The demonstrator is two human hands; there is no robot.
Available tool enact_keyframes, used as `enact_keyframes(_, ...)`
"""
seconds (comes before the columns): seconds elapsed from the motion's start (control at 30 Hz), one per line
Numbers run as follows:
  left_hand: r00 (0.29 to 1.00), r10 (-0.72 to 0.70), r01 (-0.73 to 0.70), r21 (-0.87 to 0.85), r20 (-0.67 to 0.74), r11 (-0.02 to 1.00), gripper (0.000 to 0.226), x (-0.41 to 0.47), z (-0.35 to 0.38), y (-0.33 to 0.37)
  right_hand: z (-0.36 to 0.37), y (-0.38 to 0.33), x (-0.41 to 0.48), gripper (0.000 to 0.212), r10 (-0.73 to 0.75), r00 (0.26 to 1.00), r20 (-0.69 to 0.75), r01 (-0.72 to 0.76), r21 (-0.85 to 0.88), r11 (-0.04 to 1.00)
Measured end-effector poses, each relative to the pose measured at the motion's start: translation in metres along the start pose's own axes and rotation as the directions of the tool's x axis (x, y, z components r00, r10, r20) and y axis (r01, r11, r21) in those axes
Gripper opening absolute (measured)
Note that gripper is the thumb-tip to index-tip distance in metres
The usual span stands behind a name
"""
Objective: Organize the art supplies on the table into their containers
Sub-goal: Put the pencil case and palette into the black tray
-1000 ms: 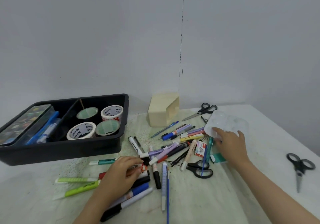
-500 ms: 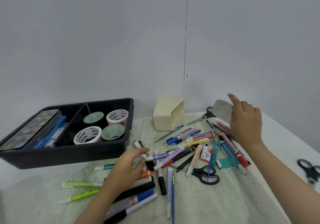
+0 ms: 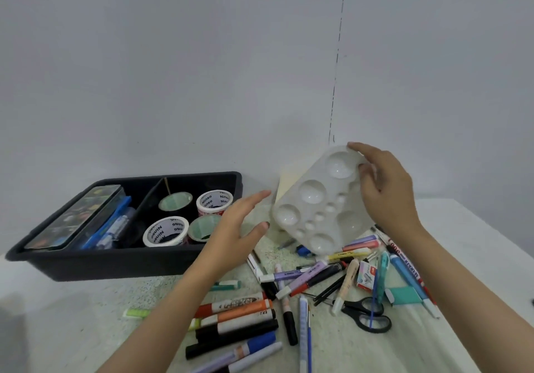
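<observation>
Right hand: your right hand grips the palette by its upper right rim, fingers curled round the edge. It holds the palette tilted in the air above the pens.
Left hand: your left hand is open with fingers straight, just beside the palette's left edge; I can't tell whether it touches.
Slip risk: a one-corner hold on smooth, tilted plastic could pivot or drop the palette onto the pens and scatter them.
Bin risk: the bin has tape rolls filling one side and a case filling the other, so a palette laid on top may rock or slide off.
Arm risk: your left forearm passes low over the markers, and a sweep could roll them toward the near edge.
Edges: the bin sits by the tabletop left edge, and the scissors lie among the pens.
Room: the air between palette and bin holds only your left hand, so go across high.
</observation>
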State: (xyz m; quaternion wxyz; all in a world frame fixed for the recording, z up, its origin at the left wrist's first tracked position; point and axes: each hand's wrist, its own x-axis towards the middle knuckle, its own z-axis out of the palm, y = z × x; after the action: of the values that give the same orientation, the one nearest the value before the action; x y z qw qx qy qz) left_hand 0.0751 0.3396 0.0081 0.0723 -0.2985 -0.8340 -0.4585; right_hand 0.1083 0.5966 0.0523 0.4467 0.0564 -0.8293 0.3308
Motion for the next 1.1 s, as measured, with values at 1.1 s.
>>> enact_keyframes(1.1, 0.76, -0.359, 0.502, 0.14, -0.542, 0.853, 0.052, -0.031, -0.262, -0.13, 0.231, -0.094, -0.048, 0.063, 0.488, 0.685, 0.541, -0.227, -0.479, 0.848)
